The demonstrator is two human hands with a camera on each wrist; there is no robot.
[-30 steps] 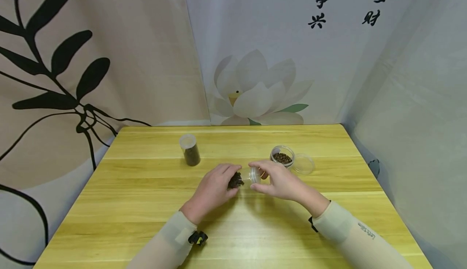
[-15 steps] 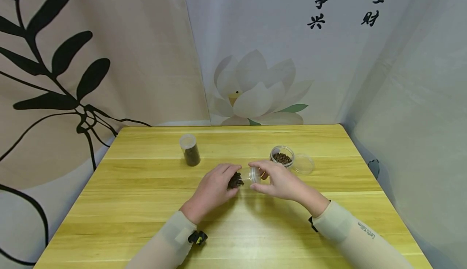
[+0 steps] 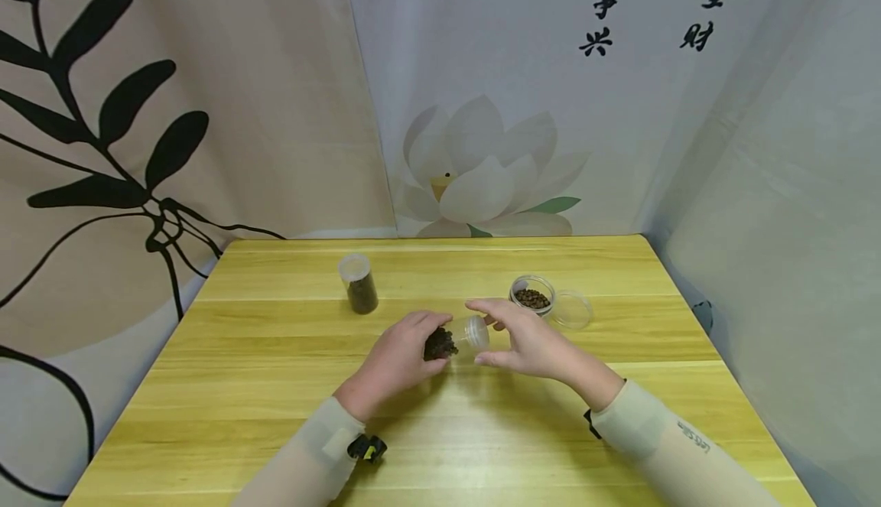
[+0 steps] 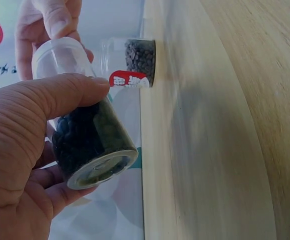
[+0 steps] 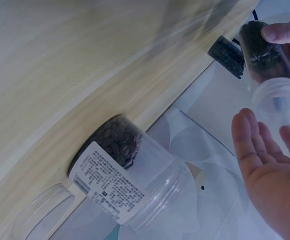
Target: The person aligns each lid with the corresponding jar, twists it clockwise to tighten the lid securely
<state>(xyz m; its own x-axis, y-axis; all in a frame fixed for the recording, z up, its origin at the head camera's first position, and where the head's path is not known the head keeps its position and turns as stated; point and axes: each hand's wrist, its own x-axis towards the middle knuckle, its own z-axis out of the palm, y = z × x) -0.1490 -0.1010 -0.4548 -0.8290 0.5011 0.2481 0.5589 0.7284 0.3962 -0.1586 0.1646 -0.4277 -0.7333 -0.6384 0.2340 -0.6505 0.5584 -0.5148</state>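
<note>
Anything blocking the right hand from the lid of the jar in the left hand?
Nothing visible stands between the right hand and the lid. The open jar sits beyond the right hand, outside that gap.

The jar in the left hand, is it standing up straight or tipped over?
Tipped. In the head view, the left hand holds the jar nearly sideways, its clear end towards the right hand.

Your left hand grips the clear jar, tilted. At the jar's top end is your right hand. Beyond the jar, a red-labelled container stands on the table.
</note>
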